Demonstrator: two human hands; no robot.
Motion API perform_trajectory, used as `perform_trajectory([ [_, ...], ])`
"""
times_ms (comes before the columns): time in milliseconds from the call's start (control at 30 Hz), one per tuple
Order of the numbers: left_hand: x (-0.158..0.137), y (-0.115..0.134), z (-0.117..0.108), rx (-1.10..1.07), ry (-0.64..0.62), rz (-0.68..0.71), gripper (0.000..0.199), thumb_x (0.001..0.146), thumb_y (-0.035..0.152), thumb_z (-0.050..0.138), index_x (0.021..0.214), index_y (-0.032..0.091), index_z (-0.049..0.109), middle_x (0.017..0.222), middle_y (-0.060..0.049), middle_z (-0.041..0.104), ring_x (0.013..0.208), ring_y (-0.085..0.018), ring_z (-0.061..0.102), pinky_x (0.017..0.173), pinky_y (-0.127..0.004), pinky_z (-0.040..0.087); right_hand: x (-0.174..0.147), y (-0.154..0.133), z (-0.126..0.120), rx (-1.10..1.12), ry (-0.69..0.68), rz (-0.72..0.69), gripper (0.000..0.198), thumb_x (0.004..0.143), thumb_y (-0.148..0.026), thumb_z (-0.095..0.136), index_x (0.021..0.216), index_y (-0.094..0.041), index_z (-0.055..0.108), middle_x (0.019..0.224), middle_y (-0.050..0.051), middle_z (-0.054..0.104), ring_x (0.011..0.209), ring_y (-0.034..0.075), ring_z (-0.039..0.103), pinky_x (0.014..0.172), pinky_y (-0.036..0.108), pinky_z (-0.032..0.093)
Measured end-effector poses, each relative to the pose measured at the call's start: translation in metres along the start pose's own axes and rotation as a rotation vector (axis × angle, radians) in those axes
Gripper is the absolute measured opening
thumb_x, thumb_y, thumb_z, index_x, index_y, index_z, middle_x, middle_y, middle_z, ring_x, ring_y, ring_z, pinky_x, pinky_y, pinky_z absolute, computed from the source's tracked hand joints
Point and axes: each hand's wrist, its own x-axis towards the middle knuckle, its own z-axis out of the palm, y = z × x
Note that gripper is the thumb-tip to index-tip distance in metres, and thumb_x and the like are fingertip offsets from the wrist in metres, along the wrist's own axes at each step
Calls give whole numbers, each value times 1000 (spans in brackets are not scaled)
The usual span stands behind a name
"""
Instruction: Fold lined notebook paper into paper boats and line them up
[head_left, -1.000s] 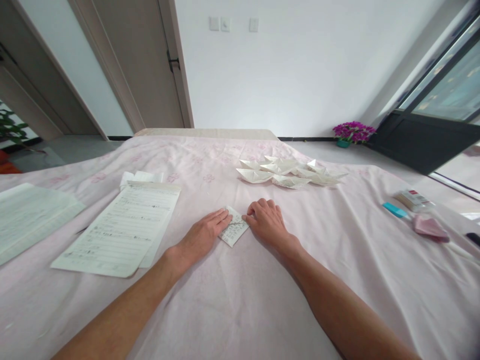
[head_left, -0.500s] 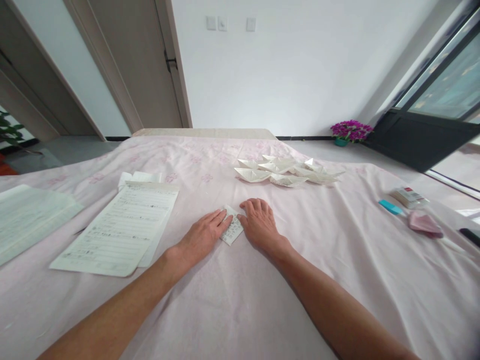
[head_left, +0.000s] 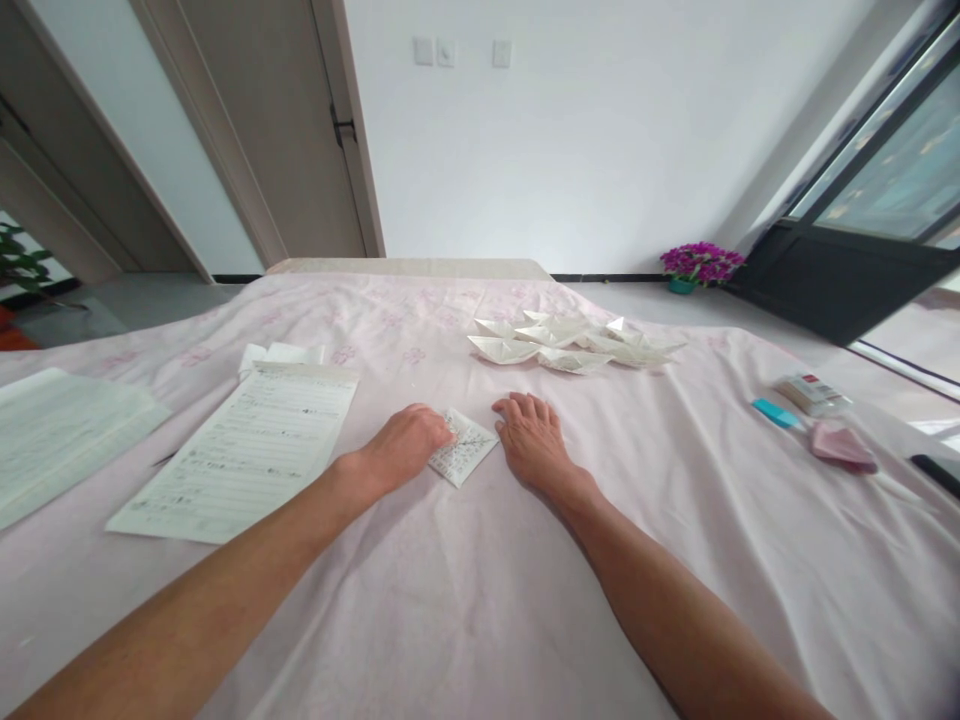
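A small folded square of paper (head_left: 466, 452) with handwriting on it lies on the pink cloth, one corner pointing toward me. My left hand (head_left: 409, 442) is at its left corner, fingers curled and closed on the edge with the thumb on top. Just beyond the right corner, my right hand (head_left: 531, 430) rests on the cloth, palm down with its fingers stretched out, holding nothing. Farther off, to the right, sits a group of several folded paper boats (head_left: 570, 345).
Lined written sheets (head_left: 247, 450) lie left of my left arm, with another paper (head_left: 67, 435) at the far left. On the right are a blue eraser-like piece (head_left: 776, 413), a small wrapped pack (head_left: 811, 394), a pink cloth item (head_left: 841, 447) and a dark object (head_left: 937, 475).
My left hand has curled from lying flat on the paper to gripping its left corner. My right hand has shifted slightly right, off the paper, so more of the square shows.
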Motion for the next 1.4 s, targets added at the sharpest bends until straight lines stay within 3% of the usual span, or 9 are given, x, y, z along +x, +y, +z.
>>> perform_trajectory([
  [133,17,-14,-4,-115,19,28,12,81,8,61,83,19,67,91,-4,67,91,-19,64,86,-30,48,1,0,0,20,18,-8,28,97,-25,42,121,-25,57,132,10,52,121,26,42,104,45,27],
  [333,38,-25,-13,-216,-142,-41,47,71,14,70,116,25,62,108,-3,66,98,-20,63,83,-27,45,1,0,0,39,26,-20,29,96,-23,43,121,-25,58,131,10,53,119,25,44,103,42,29],
  [533,35,-33,-14,-562,-178,-369,18,57,25,76,70,20,66,61,3,61,63,-18,59,60,-25,40,3,5,-3,184,30,1,27,94,-21,45,116,-23,61,128,9,58,119,25,47,103,42,31],
  [667,18,-26,-2,-698,30,-485,24,81,38,57,92,17,62,81,0,67,72,-16,62,64,-24,44,8,10,-6,576,-5,24,32,95,-32,46,124,-23,57,127,7,61,118,22,52,102,40,37],
  [767,8,-10,11,-1198,401,-638,33,75,42,69,93,16,61,81,0,66,71,-15,61,65,-25,47,12,5,-5,874,-39,-17,47,90,-44,55,132,-23,51,130,9,59,117,22,55,97,37,43],
  [900,8,9,26,-1481,531,-648,40,69,42,77,95,16,61,88,-1,68,77,-14,62,72,-27,50,11,-9,0,894,68,-85,46,77,-37,72,119,-20,61,109,5,67,98,20,61,89,33,46],
  [1033,8,12,29,-1215,529,-614,33,74,44,74,87,17,59,81,-1,68,74,-16,62,72,-30,50,8,-12,-5,582,197,-151,15,90,-26,56,83,-20,69,82,3,66,81,17,58,77,28,43],
  [1200,-3,10,19,-336,634,-309,22,90,31,61,109,21,60,112,-7,68,107,-22,60,96,-39,43,5,-8,-18,118,177,-313,23,95,-21,48,92,-22,71,85,6,65,82,19,52,75,31,35],
  [1400,-19,13,18,113,493,-143,19,96,20,47,90,20,65,82,-3,70,80,-18,61,73,-34,42,0,-12,-16,20,69,-450,22,89,-15,52,98,-22,71,91,6,66,86,21,51,75,33,34],
])
